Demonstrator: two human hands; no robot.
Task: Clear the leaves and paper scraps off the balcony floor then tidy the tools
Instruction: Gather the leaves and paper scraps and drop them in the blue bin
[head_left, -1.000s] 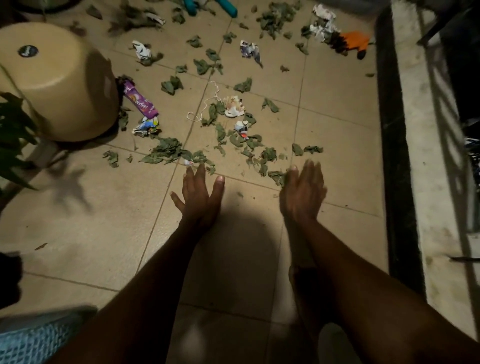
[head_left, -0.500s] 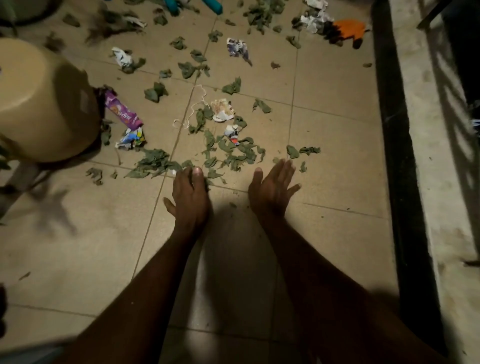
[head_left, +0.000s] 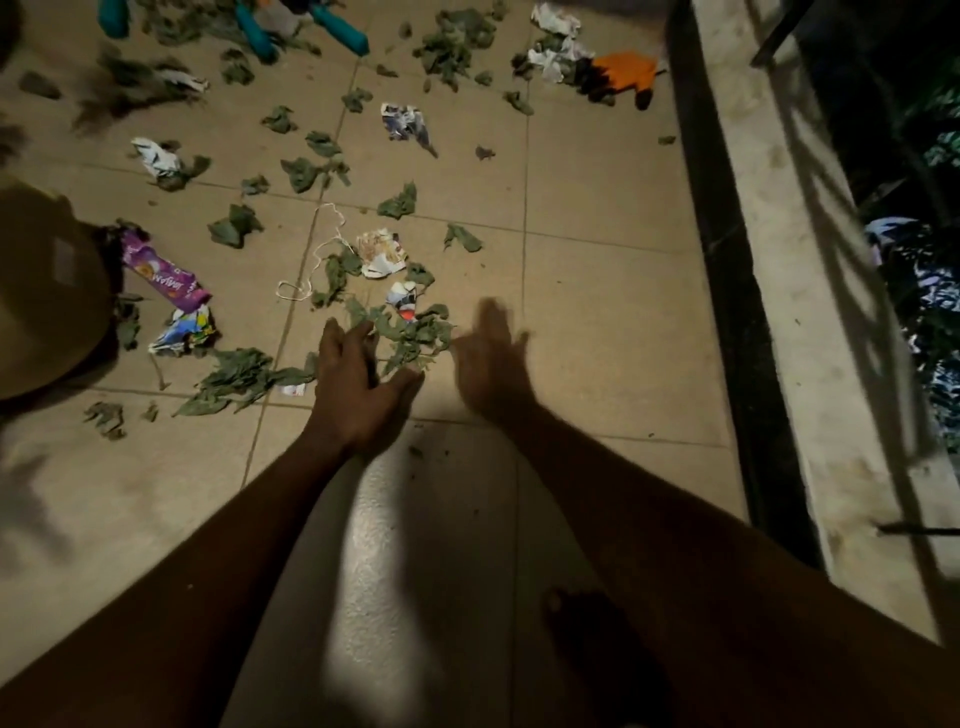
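Observation:
Green leaves and crumpled paper scraps lie scattered over the tan tiled floor (head_left: 597, 322). A small pile of leaves (head_left: 415, 338) sits between my hands. My left hand (head_left: 353, 384) lies flat on the floor at the pile's left edge, fingers straight, thumb out to the right. My right hand (head_left: 491, 364), blurred, is flat and open just right of the pile, holding nothing. A printed paper scrap (head_left: 382, 252) and a red-and-white scrap (head_left: 402, 301) lie beyond the pile. Another clump of leaves (head_left: 234, 376) lies left of my left hand.
A tan overturned pot (head_left: 47, 306) stands at the left, with a purple wrapper (head_left: 163, 275) beside it. Teal tool handles (head_left: 340, 31) and an orange glove (head_left: 623, 73) lie at the far end. A white string (head_left: 317, 260) crosses a tile joint. A dark gutter and concrete ledge (head_left: 789, 291) bound the right.
Both hands have slid forward and closer together across the floor, pushing leaves into a pile between them. The view has shifted forward over the litter.

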